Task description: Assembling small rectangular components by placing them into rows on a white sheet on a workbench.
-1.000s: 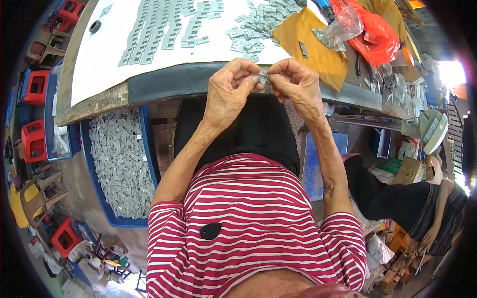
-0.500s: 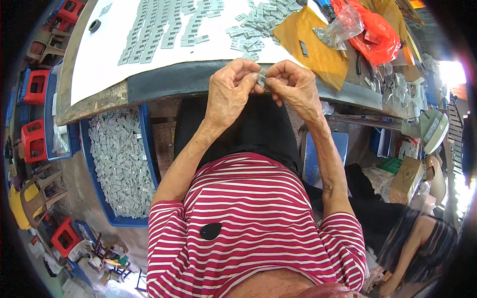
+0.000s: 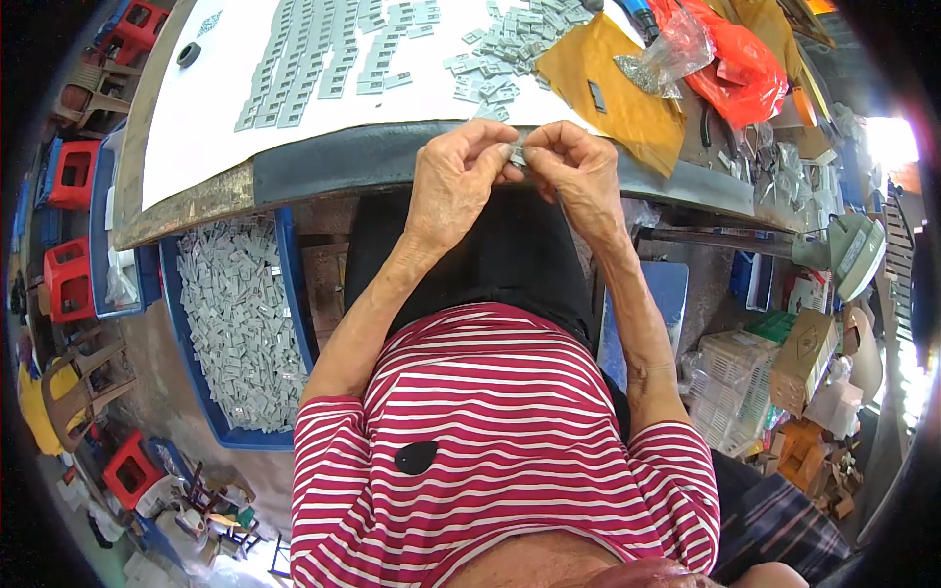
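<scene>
My left hand and my right hand meet at the near edge of the table, fingertips pinched together on one small grey flat part. Both hands hold it just above the dark table edge. On the white sheet behind them lie rows of the same grey parts, with a loose heap straight beyond my fingers. Most of the held part is hidden by my fingertips.
A blue crate full of grey parts stands on the floor at my left. A yellow-brown sheet, a clear bag and an orange bag lie at the table's right. Boxes and baskets crowd the floor at right; red stools at left.
Both hands stay pinched on the small grey part at the table edge, with only slight finger shifts. A person seen at the lower right earlier is out of view now.
</scene>
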Motion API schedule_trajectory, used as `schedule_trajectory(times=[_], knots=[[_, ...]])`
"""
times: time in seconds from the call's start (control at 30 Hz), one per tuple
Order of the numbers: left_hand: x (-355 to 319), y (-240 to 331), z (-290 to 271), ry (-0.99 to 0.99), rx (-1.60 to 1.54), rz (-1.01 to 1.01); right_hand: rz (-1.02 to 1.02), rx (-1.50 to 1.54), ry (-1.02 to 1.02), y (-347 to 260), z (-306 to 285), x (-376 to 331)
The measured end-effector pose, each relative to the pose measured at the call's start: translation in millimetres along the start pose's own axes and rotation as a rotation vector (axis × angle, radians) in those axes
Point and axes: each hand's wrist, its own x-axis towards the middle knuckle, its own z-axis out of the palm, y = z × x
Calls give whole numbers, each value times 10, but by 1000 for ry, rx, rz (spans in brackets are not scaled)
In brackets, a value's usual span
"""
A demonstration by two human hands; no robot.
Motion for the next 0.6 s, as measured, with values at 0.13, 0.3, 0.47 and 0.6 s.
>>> schedule_trajectory(times=[0.13,0.3,0.47,0.6], knots=[[6,53,-68,-95,210,102,15,-38,5,-78,-60,60],[28,132,-110,-133,499,300,26,-21,-62,-152,-88,97],[115,116,-171,-94,644,432,47,82,-148,-149,-79,208],[176,140,-275,-62,650,422,34,115,-154,-114,-54,307]])
